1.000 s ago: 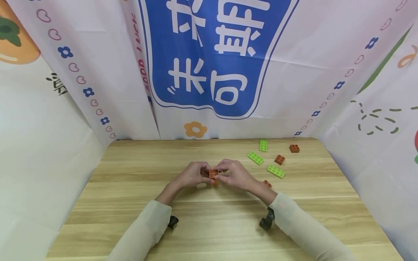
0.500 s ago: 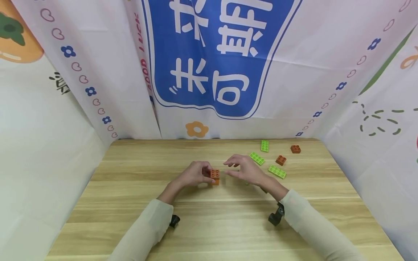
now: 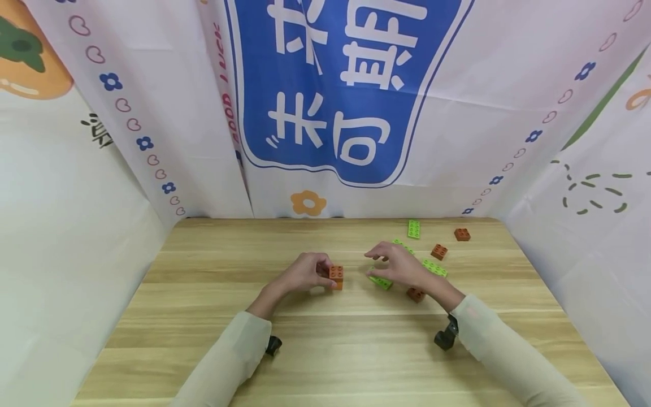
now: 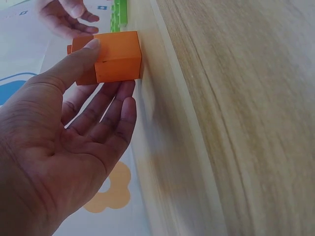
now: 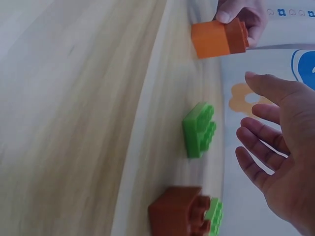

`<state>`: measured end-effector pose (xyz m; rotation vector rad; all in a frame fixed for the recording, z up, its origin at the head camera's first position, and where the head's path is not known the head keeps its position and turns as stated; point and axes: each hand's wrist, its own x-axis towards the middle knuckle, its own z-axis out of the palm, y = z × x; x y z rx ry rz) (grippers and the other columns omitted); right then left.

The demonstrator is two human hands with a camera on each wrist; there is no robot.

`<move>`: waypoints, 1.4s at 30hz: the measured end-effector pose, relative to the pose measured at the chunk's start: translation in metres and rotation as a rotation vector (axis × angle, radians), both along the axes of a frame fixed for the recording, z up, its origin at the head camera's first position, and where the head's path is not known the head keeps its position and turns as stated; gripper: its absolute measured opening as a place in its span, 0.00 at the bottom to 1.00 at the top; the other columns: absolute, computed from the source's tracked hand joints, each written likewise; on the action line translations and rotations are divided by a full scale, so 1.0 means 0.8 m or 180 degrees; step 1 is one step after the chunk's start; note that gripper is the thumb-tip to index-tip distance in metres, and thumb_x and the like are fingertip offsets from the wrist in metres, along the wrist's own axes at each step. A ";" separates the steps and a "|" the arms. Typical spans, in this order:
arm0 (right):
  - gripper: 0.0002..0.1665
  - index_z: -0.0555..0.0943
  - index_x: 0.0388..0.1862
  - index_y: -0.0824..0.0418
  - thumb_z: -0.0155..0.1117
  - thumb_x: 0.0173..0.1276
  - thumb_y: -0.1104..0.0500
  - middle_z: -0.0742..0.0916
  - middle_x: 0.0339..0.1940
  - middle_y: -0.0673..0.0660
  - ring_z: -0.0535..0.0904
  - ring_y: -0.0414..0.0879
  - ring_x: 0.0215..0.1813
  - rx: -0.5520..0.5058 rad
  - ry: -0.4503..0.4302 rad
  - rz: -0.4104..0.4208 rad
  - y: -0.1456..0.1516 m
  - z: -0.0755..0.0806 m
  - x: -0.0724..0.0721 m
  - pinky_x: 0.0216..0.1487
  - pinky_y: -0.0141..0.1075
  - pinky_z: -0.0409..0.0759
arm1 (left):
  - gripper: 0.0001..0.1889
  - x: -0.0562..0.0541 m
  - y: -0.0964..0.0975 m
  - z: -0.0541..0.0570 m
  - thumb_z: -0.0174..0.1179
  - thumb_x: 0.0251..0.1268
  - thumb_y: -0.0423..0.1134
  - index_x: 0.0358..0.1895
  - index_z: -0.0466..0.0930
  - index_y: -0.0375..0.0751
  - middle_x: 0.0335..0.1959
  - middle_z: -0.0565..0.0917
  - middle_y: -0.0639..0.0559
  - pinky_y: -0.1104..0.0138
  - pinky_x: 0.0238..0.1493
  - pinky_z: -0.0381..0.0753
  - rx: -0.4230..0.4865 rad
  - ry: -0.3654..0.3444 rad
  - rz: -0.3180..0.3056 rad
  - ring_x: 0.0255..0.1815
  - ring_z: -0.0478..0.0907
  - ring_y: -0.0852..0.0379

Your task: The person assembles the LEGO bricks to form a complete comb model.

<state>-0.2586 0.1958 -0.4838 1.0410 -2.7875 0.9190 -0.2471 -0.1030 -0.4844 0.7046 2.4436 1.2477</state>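
Left hand (image 3: 303,272) pinches smooth, boxy orange stack (image 4: 109,59); right hand (image 3: 402,265) relaxed near studded green brick (image 5: 198,131).

- Blue panel (image 3: 335,87) on the far white cloth (image 3: 473,141): four large white Chinese characters.
- On the panel's left side: 未 (image 3: 298,120), with 来 (image 3: 300,31) above it, cut by the top edge of the head view.
- On its right side: 可 (image 3: 361,138), with 期 (image 3: 382,44) above it.
- Far cloth, just left of the panel: red lettering (image 3: 226,96) that reads GOOD LUCK, its first letters distorted by a fold.
- Left cloth (image 3: 66,186): a black character-like mark (image 3: 98,131), partly hidden and unreadable.
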 end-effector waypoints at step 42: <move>0.36 0.86 0.61 0.65 0.85 0.60 0.47 0.90 0.51 0.55 0.85 0.44 0.49 0.0383 -0.0133 0.0105 0.026 -0.020 0.003 0.49 0.38 0.85 | 0.13 0.000 0.003 -0.002 0.79 0.59 0.33 0.40 0.82 0.41 0.40 0.89 0.53 0.65 0.48 0.87 -0.0127 0.0050 0.0093 0.42 0.88 0.58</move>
